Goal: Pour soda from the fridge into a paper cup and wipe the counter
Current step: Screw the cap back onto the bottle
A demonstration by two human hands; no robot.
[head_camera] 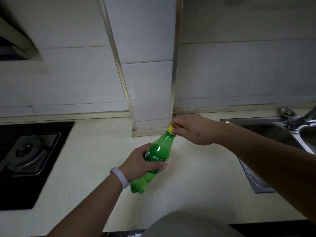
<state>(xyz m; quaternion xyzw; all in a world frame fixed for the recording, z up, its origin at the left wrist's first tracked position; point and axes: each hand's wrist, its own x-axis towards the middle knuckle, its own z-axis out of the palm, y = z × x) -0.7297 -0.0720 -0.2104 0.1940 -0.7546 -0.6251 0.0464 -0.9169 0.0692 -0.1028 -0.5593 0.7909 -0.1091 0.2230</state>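
A green plastic soda bottle (153,161) with a yellow cap (171,129) and a green label is held above the pale desk (89,151), between the gas hob (29,156) and the steel sink (273,134). Its long axis tilts, cap far and right, base near. The left hand (142,165) has its fingers wrapped round the body; the right hand (193,130) pinches the cap.

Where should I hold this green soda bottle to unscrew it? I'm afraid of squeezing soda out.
Grip the green bottle round its labelled middle from the left, as the left hand does; it tilts up to the right. That leaves the yellow cap free for the right hand, whose fingers pinch it from the right.
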